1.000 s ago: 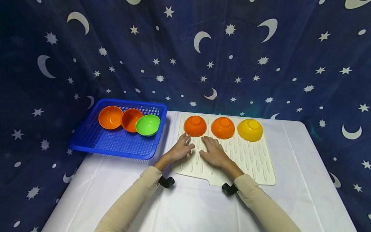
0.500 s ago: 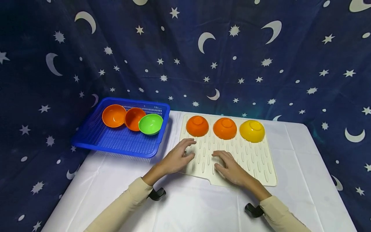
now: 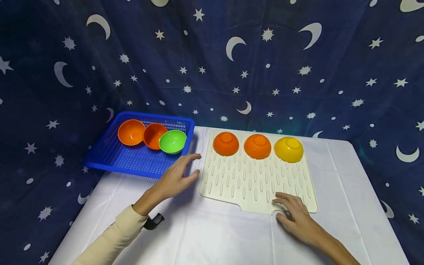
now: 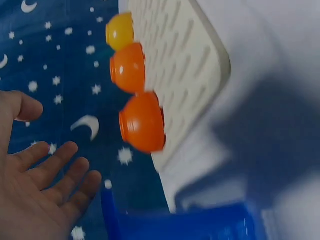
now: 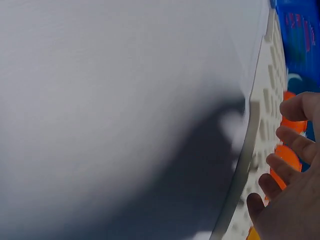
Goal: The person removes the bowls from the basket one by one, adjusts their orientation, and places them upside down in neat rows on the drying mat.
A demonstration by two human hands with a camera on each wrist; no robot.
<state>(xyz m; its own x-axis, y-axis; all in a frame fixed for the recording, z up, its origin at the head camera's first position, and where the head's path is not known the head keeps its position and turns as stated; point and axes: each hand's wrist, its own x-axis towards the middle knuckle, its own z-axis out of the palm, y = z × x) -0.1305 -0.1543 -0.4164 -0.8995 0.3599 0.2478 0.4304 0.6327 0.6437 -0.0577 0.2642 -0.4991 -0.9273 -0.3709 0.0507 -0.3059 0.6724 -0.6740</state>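
On white-clothed counter (image 3: pixel 215 235): ribbed cream rectangular draining board (image 3: pixel 228 191). Along its far side, mouth-down, just apart, left to right: left orange round bowl (image 3: pixel 226 144), middle orange round bowl (image 3: pixel 257 146), yellow round bowl (image 3: pixel 288 149), plastic by the look. Further left, in perforated blue plastic basket (image 3: pixel 132 158), mouth-up and close together: light-orange bowl (image 3: pixel 131 132), dark-orange bowl (image 3: pixel 154 136), green bowl (image 3: pixel 172 142).

By basket's near right corner: left hand (image 3: pixel 175 178), fingers apart, nothing held. At board's near right edge: right hand (image 3: pixel 298 221), fingers parted, loosely bent, nothing held; cannot tell whether touching board.

Judged as between handlings: three set out, three in basket. Also readable as a finished row. If continuing, would probably call for reaching left, pinching a rim, turning mouth-down, setting nearer than the row.
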